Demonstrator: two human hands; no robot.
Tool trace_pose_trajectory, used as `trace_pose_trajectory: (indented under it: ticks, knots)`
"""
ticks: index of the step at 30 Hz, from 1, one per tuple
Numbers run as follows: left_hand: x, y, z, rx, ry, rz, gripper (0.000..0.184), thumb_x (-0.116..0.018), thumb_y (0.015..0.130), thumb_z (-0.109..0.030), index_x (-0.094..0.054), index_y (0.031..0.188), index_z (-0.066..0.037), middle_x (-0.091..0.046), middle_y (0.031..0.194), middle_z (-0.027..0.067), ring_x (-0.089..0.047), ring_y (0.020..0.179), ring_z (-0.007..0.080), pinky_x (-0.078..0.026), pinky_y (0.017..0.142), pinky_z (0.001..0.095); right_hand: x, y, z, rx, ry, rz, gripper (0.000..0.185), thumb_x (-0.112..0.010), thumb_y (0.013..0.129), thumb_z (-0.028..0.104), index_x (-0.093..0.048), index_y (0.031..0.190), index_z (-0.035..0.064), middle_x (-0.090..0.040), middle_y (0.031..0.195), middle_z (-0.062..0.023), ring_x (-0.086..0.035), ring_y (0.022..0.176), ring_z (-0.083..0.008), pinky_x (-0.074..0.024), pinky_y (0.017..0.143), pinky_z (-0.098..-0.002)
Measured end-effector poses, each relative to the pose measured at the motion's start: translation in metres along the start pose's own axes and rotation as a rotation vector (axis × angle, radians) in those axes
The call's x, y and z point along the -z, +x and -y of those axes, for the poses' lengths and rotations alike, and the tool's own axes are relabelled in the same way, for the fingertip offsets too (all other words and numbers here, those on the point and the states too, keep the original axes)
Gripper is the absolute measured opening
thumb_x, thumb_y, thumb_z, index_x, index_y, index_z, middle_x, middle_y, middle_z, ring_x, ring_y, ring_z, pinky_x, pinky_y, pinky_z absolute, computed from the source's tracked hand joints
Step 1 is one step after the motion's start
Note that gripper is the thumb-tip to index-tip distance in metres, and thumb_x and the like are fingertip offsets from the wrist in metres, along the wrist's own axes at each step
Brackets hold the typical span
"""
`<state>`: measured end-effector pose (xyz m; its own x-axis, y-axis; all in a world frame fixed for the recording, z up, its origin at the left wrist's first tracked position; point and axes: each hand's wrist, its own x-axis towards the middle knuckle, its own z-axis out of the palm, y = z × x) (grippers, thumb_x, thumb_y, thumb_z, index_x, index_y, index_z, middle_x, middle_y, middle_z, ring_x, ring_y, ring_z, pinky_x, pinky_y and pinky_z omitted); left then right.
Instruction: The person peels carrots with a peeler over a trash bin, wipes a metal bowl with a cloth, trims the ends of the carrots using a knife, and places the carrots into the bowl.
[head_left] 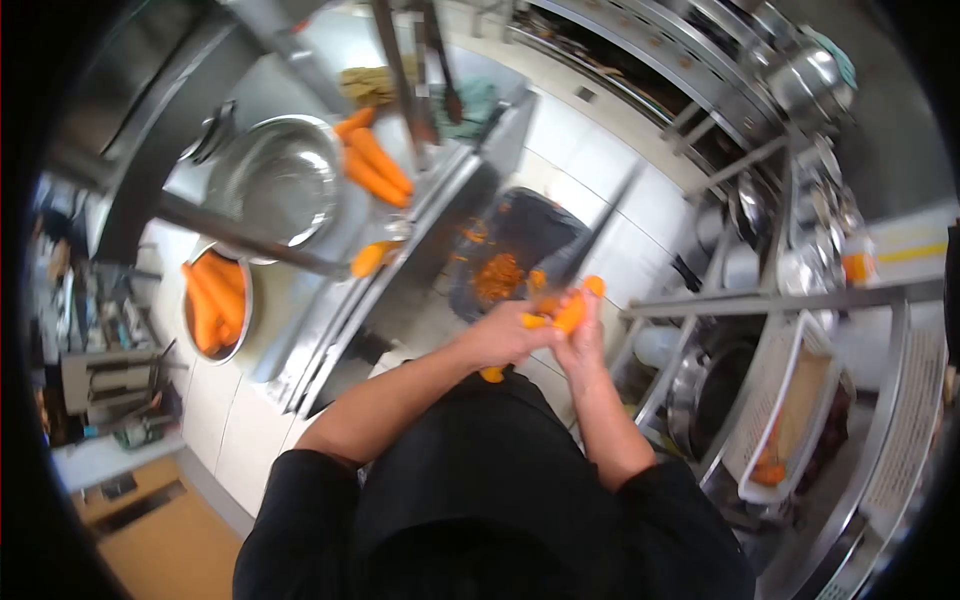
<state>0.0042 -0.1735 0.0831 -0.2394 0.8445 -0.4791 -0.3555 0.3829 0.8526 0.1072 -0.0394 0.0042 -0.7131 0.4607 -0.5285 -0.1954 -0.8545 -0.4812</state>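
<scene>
Both my hands meet in front of my apron, above the waste bin. My right hand [582,340] closes around a peeled carrot [572,314], whose rounded end sticks up past the fingers. My left hand [505,335] is closed beside it, and a long dark knife [605,225], blurred, runs from these fingers up and to the right. Its handle is hidden. Smaller bits of orange show at the left fingers and below that hand; I cannot tell whether they belong to one carrot. Under the hands, the black-lined bin [465,295] holds orange peelings [498,277].
On the steel counter at left are a metal bowl [330,205], several carrots [375,170], a single orange piece [370,260] and cloths [478,108]. A pot [250,320] of carrots stands nearby. Shelves at right hold pans [690,395] and a white basket [752,480].
</scene>
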Motion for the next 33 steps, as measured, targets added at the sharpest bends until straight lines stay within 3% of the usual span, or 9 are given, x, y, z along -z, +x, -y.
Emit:
trace_pose_trajectory:
  ticks: [5,7,10,16,18,21,26,32,33]
  knots:
    - [0.028,-0.004,0.043,-0.067,0.100,-0.116,0.038,-0.062,0.088,-0.040,-0.062,0.103,-0.005,-0.055,0.063,0.0020,-0.051,0.052,0.0116,-0.044,0.049,0.0297,0.013,0.009,0.010,0.054,-0.061,-0.089,0.026,-0.059,0.096,0.042,-0.052,0.098,0.0168,-0.054,0.076,0.0013,-0.054,0.065,-0.0111,-0.0464,0.056,-0.0266]
    - [0.058,-0.007,0.075,0.002,0.390,-0.148,0.032,-0.059,0.084,-0.033,-0.065,0.096,-0.004,-0.062,0.066,0.0073,-0.059,0.055,0.0180,-0.048,0.052,0.0349,-0.016,-0.011,0.021,-0.065,-0.255,-0.086,0.031,-0.055,0.094,0.044,-0.050,0.109,0.0170,-0.056,0.077,-0.0018,-0.053,0.061,-0.0159,-0.0446,0.052,-0.0311]
    - [0.081,-0.046,0.103,0.161,0.512,-0.161,0.033,-0.058,0.081,-0.031,-0.067,0.094,-0.002,-0.068,0.072,0.0137,-0.066,0.061,0.0273,-0.051,0.059,0.0422,-0.063,-0.036,0.014,-0.297,-0.545,0.255,0.040,-0.054,0.093,0.032,-0.047,0.128,0.0120,-0.058,0.080,-0.0053,-0.056,0.064,-0.0176,-0.0476,0.057,-0.0328]
    - [0.103,-0.085,0.183,0.111,0.419,-0.280,0.044,-0.060,0.082,-0.036,-0.065,0.108,-0.001,-0.069,0.084,0.0184,-0.068,0.071,0.0288,-0.054,0.069,0.0404,-0.259,-0.092,-0.104,-0.218,-1.312,0.991,0.067,-0.067,0.091,0.014,-0.032,0.146,0.0008,-0.056,0.105,-0.0046,-0.059,0.089,-0.0130,-0.0495,0.078,-0.0273]
    - [0.103,-0.118,0.173,0.063,0.195,-0.338,0.045,-0.060,0.082,-0.036,-0.065,0.108,0.000,-0.068,0.084,0.0193,-0.067,0.074,0.0305,-0.053,0.075,0.0420,-0.299,-0.097,-0.163,0.113,-1.478,1.184,0.071,-0.065,0.091,0.017,-0.027,0.149,0.0025,-0.059,0.108,-0.0126,-0.062,0.088,-0.0177,-0.0502,0.079,-0.0315]
    - [0.127,-0.128,0.184,0.254,0.465,-0.260,0.047,-0.059,0.081,-0.038,-0.065,0.102,0.003,-0.068,0.081,0.0190,-0.067,0.071,0.0300,-0.052,0.073,0.0432,-0.352,-0.101,-0.239,0.724,-1.552,1.398,0.074,-0.065,0.090,0.027,-0.027,0.151,0.0088,-0.058,0.112,-0.0217,-0.066,0.086,-0.0310,-0.0531,0.080,-0.0406]
    - [0.139,-0.167,0.184,0.273,0.390,-0.304,0.059,-0.058,0.082,-0.042,-0.062,0.116,0.005,-0.067,0.106,0.0265,-0.066,0.098,0.0357,-0.051,0.085,0.0448,-0.375,-0.091,-0.316,0.864,-2.151,1.196,0.071,-0.069,0.086,0.041,-0.039,0.146,0.0189,-0.051,0.112,-0.0206,-0.066,0.084,-0.0362,-0.0559,0.067,-0.0458]
    - [0.150,-0.153,0.215,0.234,0.531,-0.227,0.061,-0.058,0.083,-0.045,-0.062,0.114,0.007,-0.064,0.113,0.0292,-0.063,0.105,0.0392,-0.048,0.092,0.0436,-0.347,-0.115,-0.237,0.859,-1.761,1.295,0.047,-0.070,0.087,0.036,-0.059,0.119,0.0043,-0.058,0.099,-0.0195,-0.065,0.081,-0.0355,-0.0541,0.066,-0.0408]
    - [0.151,-0.154,0.211,0.203,0.586,-0.220,0.061,-0.058,0.083,-0.046,-0.062,0.113,0.007,-0.064,0.113,0.0290,-0.063,0.105,0.0395,-0.048,0.092,0.0434,-0.350,-0.116,-0.198,0.588,-1.825,1.382,0.038,-0.068,0.088,0.035,-0.063,0.108,0.0030,-0.061,0.089,-0.0175,-0.065,0.077,-0.0334,-0.0531,0.065,-0.0397]
